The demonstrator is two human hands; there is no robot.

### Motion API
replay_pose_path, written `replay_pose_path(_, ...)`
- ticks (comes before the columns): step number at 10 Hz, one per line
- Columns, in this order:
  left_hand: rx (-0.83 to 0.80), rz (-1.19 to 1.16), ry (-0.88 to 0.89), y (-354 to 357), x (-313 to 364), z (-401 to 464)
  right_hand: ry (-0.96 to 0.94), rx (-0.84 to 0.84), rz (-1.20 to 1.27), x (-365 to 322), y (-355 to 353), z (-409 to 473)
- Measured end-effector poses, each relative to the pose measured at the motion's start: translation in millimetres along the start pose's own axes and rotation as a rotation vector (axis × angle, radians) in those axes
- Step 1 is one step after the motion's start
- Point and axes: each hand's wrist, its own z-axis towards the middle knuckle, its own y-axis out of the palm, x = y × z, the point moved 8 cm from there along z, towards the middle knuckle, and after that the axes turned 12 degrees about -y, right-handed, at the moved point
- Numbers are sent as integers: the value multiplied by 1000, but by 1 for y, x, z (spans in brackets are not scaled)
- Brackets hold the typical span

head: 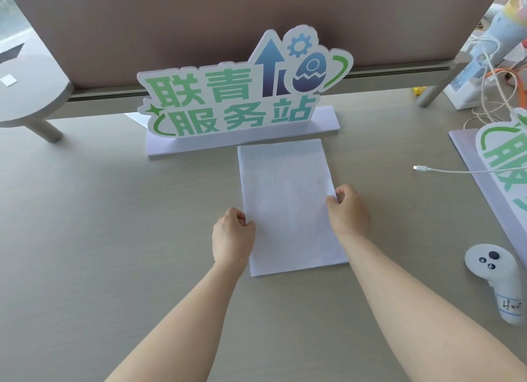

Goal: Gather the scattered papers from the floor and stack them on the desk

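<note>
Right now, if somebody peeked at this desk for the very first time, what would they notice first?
Probably the big green and blue cut-out sign with large characters, an arrow and a rocket egg, standing at the back of the pale wooden desk. Next, the white stack of paper sheets lying in the middle, pinched at its side edges by the left hand and right hand. A white game controller lies at the right.

Office, desk [114,239] (partitioned), sign [242,88]

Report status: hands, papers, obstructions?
Left hand and right hand pinch the paper stack by its side edges. Stack flat on desk. Sign just beyond; nothing blocking.
</note>
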Motion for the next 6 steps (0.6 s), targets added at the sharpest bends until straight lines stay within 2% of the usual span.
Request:
replay_pose_path(4, -8, -32, -1, -1, 0, 1, 18, -1, 26, 0, -2, -1)
replay_pose_path(6, -2, -132, -58, -8, -8, 3, 86, 29, 195, 5, -9, -6)
